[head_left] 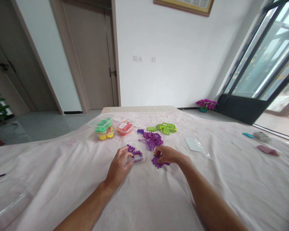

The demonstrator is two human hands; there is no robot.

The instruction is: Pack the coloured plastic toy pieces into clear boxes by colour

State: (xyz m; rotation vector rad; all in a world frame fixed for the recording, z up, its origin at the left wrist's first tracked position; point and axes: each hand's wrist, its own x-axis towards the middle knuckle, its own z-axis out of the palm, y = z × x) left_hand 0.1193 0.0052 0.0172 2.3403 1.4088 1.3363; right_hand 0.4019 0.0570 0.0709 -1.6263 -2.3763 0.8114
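My left hand (119,166) rests on the near left edge of a clear plastic box (136,153), fingers curled against its rim. Purple interlocking pieces (134,151) lie inside the box. My right hand (166,155) is closed, fingers bent down onto a small cluster of purple pieces (159,163) lying on the pink cloth just right of the box. Behind the box sits a larger pile of purple pieces (153,139).
Light green pieces (165,128) lie further back. Two clear tubs hold green and yellow pieces (104,129) and red pieces (124,127). A clear lid (195,145) lies to the right, small items (262,136) at far right, another clear container (7,202) at near left.
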